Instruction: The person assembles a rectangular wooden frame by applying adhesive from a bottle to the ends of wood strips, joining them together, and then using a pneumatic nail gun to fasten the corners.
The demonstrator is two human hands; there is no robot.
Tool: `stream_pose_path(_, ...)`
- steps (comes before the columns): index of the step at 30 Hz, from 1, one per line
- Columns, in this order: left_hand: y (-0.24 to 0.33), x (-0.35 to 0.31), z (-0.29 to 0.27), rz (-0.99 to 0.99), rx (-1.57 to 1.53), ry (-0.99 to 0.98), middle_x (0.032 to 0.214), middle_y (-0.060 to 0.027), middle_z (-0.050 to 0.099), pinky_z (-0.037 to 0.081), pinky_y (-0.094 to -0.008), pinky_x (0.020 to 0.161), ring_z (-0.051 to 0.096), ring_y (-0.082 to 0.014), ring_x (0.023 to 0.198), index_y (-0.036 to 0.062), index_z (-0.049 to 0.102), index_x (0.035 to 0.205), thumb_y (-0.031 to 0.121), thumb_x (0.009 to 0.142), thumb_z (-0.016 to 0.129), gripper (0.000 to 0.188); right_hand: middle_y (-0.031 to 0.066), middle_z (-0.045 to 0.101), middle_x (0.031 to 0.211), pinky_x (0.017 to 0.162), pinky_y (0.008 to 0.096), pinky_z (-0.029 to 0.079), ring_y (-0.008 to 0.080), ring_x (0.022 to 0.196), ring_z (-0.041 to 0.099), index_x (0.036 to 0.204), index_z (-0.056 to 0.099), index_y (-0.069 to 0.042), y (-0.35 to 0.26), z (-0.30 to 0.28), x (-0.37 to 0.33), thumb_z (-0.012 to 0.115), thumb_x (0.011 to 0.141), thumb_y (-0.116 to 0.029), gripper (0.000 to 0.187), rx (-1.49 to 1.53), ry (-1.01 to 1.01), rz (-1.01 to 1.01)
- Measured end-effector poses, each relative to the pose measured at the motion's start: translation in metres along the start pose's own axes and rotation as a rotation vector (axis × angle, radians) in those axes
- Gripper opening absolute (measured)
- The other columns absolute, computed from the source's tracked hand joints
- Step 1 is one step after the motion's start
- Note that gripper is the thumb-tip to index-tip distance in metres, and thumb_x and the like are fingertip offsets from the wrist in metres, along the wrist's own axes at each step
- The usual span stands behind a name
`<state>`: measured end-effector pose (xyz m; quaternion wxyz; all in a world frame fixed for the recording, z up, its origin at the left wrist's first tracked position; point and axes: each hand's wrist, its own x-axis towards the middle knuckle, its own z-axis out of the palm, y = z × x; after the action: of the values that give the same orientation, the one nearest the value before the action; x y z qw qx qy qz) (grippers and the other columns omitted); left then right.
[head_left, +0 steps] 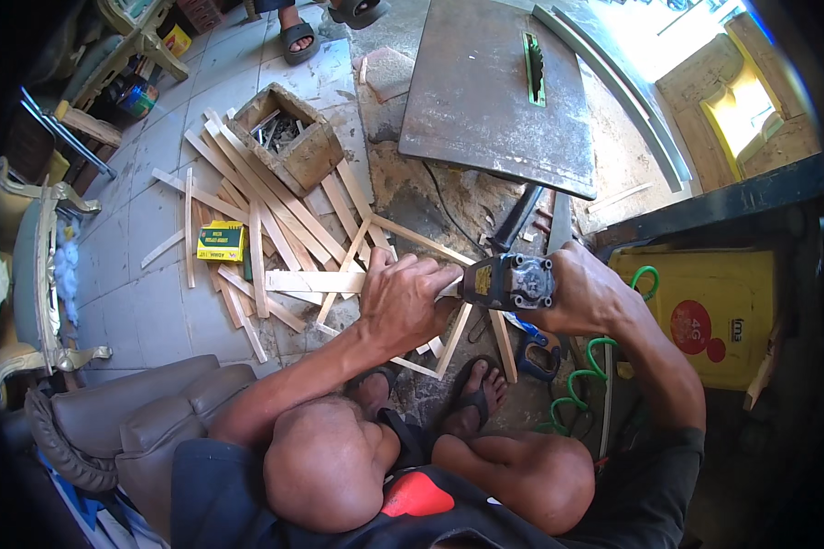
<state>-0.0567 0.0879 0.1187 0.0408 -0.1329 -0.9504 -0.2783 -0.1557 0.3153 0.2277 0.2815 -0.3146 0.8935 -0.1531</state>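
Observation:
My right hand [584, 291] is wrapped round a black nail gun [511, 282], whose square head faces up at me. A green coiled hose [569, 400] hangs below that hand. My left hand [401, 297] grips a pale wood strip [311, 282] right beside the gun's nose. Thin strips are joined into an angular wooden frame [418, 236] that reaches out beyond and below my left hand. The exact contact between the nose and the wood is hidden by my fingers.
Loose wood strips [275, 215] lie heaped at left, with a wooden box [307, 156] of metal bits and a yellow-green carton [222, 242]. Ahead stands a table saw [485, 110] with its blade [534, 69] exposed. A blue-handled saw [538, 355] lies near my foot. Another person's sandalled foot [298, 38] shows.

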Motion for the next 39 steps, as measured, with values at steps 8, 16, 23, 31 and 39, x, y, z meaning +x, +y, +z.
stream_pose_path(8, -0.001, 0.0, -0.001, -0.005, -0.008, 0.011, 0.083, -0.0056, 0.071, 0.036, -0.0445, 0.082, 0.068, -0.0242, 0.084, 0.0156, 0.076, 0.109, 0.029, 0.08, 0.082, 0.033, 0.0267, 0.065, 0.064, 0.066, 0.0468, 0.056, 0.041, 0.065, 0.07, 0.07, 0.07, 0.006, 0.007, 0.006, 0.002, 0.08, 0.073, -0.032, 0.039, -0.037, 0.069, -0.067)
stream_pose_path(16, 0.0, 0.001, -0.002, -0.008, -0.005, 0.003, 0.084, -0.0058, 0.071, 0.036, -0.0448, 0.083, 0.069, -0.0245, 0.084, 0.0142, 0.076, 0.109, 0.028, 0.08, 0.082, 0.033, 0.027, 0.064, 0.063, 0.065, 0.0471, 0.056, 0.0417, 0.064, 0.07, 0.069, 0.07, 0.007, 0.01, 0.008, 0.001, 0.081, 0.075, -0.034, 0.042, -0.031, 0.084, -0.089)
stream_pose_path(23, -0.002, -0.001, 0.0, -0.01, -0.022, 0.012, 0.085, -0.0057, 0.07, 0.037, -0.0451, 0.084, 0.068, -0.0242, 0.084, 0.0135, 0.076, 0.111, 0.026, 0.079, 0.081, 0.035, 0.0275, 0.065, 0.065, 0.066, 0.0469, 0.057, 0.0421, 0.067, 0.071, 0.071, 0.071, 0.006, 0.006, 0.003, 0.003, 0.081, 0.075, -0.034, 0.042, -0.041, 0.059, -0.043)
stream_pose_path(31, -0.005, -0.002, 0.001, 0.025, -0.017, -0.008, 0.088, -0.0057, 0.072, 0.038, -0.0466, 0.089, 0.07, -0.0234, 0.087, 0.0129, 0.073, 0.117, 0.024, 0.079, 0.082, 0.04, 0.0271, 0.067, 0.07, 0.069, 0.0472, 0.057, 0.042, 0.072, 0.072, 0.076, 0.072, 0.005, -0.007, -0.008, 0.005, 0.079, 0.074, -0.03, 0.036, -0.043, -0.025, 0.046)
stream_pose_path(39, -0.007, -0.003, -0.001, -0.002, -0.016, -0.102, 0.093, -0.0063, 0.075, 0.036, -0.0521, 0.102, 0.073, -0.0222, 0.094, 0.0107, 0.07, 0.127, 0.028, 0.081, 0.085, 0.052, 0.0264, 0.069, 0.073, 0.071, 0.0473, 0.057, 0.0422, 0.074, 0.072, 0.082, 0.072, 0.004, -0.018, -0.016, 0.005, 0.076, 0.074, -0.026, 0.031, 0.0, -0.093, 0.048)
